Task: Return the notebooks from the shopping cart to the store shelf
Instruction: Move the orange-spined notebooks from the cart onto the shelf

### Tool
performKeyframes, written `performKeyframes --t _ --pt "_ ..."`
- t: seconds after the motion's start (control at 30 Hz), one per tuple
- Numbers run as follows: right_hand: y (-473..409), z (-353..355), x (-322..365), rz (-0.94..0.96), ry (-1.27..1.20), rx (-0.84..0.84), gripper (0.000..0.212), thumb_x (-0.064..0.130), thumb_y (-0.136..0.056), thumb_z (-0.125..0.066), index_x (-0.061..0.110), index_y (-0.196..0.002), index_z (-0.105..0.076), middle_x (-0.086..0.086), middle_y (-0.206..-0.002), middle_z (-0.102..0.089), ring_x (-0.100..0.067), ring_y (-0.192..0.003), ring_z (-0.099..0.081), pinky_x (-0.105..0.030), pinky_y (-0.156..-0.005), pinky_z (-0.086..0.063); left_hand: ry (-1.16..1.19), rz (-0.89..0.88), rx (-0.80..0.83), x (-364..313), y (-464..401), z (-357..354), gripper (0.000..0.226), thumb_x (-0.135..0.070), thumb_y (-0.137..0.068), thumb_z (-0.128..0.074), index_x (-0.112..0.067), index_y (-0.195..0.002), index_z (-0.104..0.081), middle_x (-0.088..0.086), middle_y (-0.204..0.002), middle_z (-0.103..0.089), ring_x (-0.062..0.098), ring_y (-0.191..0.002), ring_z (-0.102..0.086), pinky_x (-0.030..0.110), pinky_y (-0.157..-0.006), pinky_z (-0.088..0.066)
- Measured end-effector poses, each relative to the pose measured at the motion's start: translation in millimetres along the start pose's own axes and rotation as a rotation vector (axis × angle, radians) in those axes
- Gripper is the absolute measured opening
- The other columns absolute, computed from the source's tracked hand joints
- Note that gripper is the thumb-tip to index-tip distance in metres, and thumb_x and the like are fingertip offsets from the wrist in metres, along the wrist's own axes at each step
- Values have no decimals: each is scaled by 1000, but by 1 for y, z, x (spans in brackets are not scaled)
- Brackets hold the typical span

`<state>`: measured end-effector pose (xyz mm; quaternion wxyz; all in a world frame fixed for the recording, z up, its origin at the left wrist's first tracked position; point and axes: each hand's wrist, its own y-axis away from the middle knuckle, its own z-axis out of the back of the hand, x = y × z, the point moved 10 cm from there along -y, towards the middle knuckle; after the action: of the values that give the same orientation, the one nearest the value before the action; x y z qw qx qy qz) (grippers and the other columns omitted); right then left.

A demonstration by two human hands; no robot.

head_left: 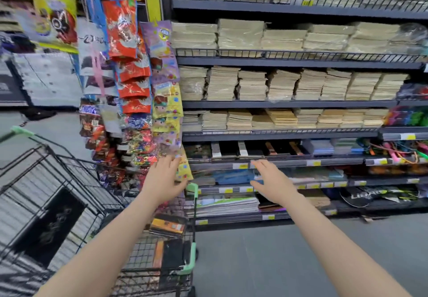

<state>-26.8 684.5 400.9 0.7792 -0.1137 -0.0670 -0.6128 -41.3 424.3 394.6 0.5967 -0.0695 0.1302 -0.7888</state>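
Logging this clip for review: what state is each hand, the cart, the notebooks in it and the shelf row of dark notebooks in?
Left hand: open, empty, fingers spread above the cart.
Right hand: open, empty, stretched toward the shelves.
Shopping cart: parked beside the shelving.
Notebooks in cart: lying flat, not yet shelved.
Dark notebooks on shelf: laid side by side.

Dark store shelf (289,104) and black wire cart (69,180).
Tan paper stacks (254,85) fill the tiers above both grips; black notebooks (245,149) sit just above them; dark notebooks (170,250) lie in the cart below the left grip.
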Motion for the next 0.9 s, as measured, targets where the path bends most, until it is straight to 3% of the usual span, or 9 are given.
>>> performKeyframes --t 0.2,0.43,0.6,0.9 --pt "-17 -57 75 62 -15 79 59 31 -93 -48 18 -146 -24 -1 -148 -30 -20 -135 -31 -32 -105 -34 36 117 57 76 50 -24 70 -51 -83 -54 -12 -138 -38 7 -132 -45 26 -121 -44 41 -97 -41" --pt "-42 -157 136 93 -59 258 58 30 -92 -49 16 -144 -27 -4 -146 -33 -23 -133 -34 -35 -106 -35 105 220 217 141 105 -85 68 -54 -83 -49 -16 -137 -37 5 -131 -45 25 -120 -45 41 -93 -44" --pt "-62 -228 170 108 -121 377 58 28 -93 -49 16 -144 -26 -4 -147 -32 -23 -133 -34 -36 -106 -36 126 294 297 183 132 -126 69 -53 -85 -51 -17 -141 -32 5 -138 -40 23 -127 -39 40 -102 -35" --pt "-92 -352 179 -103 -318 556 58 21 -94 -47 17 -146 -23 -9 -149 -29 -27 -135 -33 -30 -109 -29 215 331 483 239 104 -197 74 -52 -85 -52 -19 -145 -24 4 -144 -32 24 -131 -33 44 -108 -32"
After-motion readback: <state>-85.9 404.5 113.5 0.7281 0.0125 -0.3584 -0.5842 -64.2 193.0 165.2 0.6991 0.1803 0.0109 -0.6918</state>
